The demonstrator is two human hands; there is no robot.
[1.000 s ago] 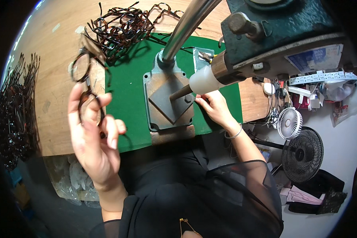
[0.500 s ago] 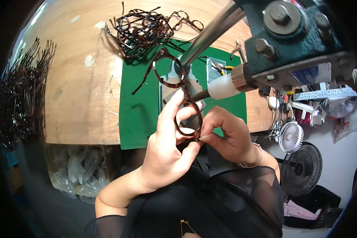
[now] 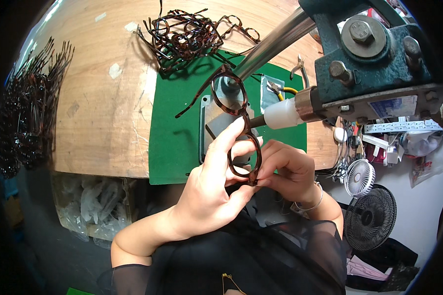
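Note:
A tortoiseshell eyeglass frame (image 3: 246,121) with round rims is held up on end over the green mat (image 3: 170,157). One temple sticks out to the left from its upper end. My left hand (image 3: 202,194) is closed around the lower rim, with fingers through it and the index finger by the bridge. My right hand (image 3: 288,169) pinches the frame's lower end, beside the left thumb; whether it also holds a tiny part is hidden by the fingertips. Just behind the bridge lies the rod with a white plastic collar (image 3: 281,114) of the green metal machine (image 3: 325,96).
A tangled pile of tortoiseshell frames (image 3: 182,42) lies at the back. Many dark temples (image 3: 32,113) stand bundled at far left. Yellow-handled pliers (image 3: 290,90) and cutters (image 3: 301,69) lie behind the collar. A box of plastic bags (image 3: 93,204) sits below the table edge; a black fan (image 3: 370,216) stands right.
The view has shifted slightly. Both hands and the eyeglass frame sit a little further right and lower in the picture. The grip on the frame is the same.

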